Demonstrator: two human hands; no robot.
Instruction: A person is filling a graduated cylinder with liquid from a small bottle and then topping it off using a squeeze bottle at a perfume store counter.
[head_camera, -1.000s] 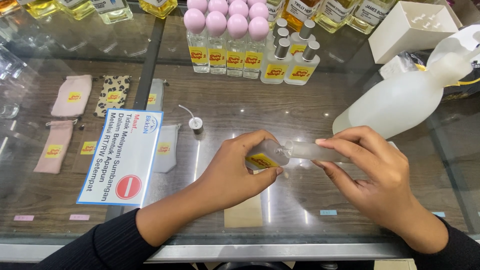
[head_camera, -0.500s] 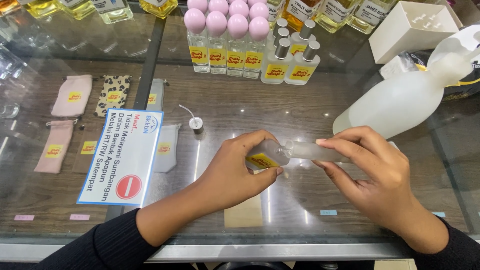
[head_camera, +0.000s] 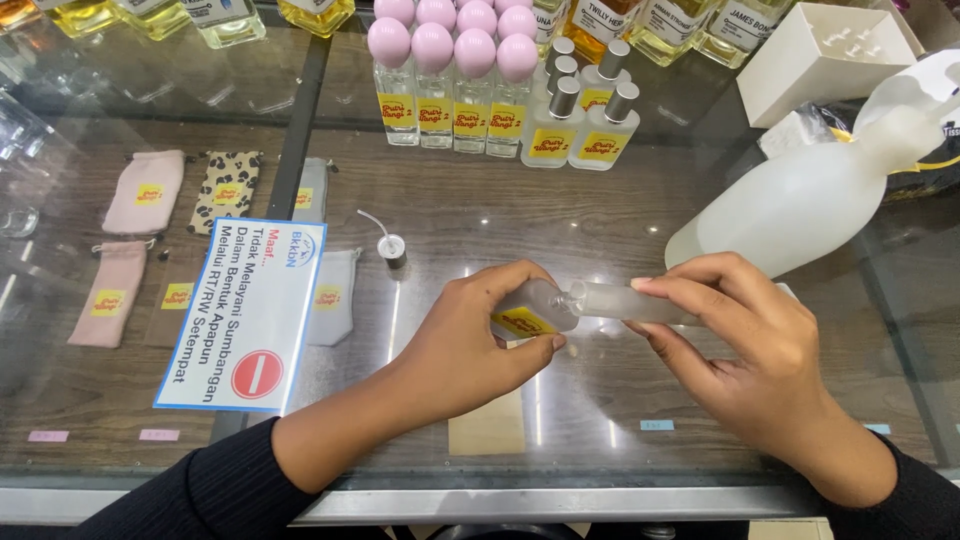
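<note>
Glass covers the surface (head_camera: 600, 210), a shop counter with a wood-toned shelf showing through it. On that lower shelf lie 2 pink pouches (head_camera: 146, 192), a leopard-print pouch (head_camera: 226, 190) and 2 grey pouches (head_camera: 335, 296). A white and blue notice card (head_camera: 245, 312) rests on the glass at the left, and just right of it lies a loose spray pump (head_camera: 388, 245) with its thin tube.

At the far edge stand 2 rows of clear bottles with round pink caps (head_camera: 455, 75) and, touching them on the right, a group of square bottles with silver caps (head_camera: 580, 125). Yellow-filled bottles (head_camera: 620, 25) line the back. A white open box (head_camera: 815, 75) sits at the far right, and a large frosted white jug (head_camera: 800, 205) lies tilted beside it.

Near the middle front, the left hand (head_camera: 470, 345) is closed around a small clear bottle (head_camera: 535, 310) with a yellow label, held on its side above the glass. The right hand (head_camera: 745, 350) grips a frosted tube-like container (head_camera: 625, 300), thumb on top and fingers beneath, also held level. Its end meets the neck of the small bottle, so the 2 touch mouth to mouth. Both forearms wear dark sleeves (head_camera: 190, 495). A tan card (head_camera: 487, 430) lies under the glass below the left hand.
</note>
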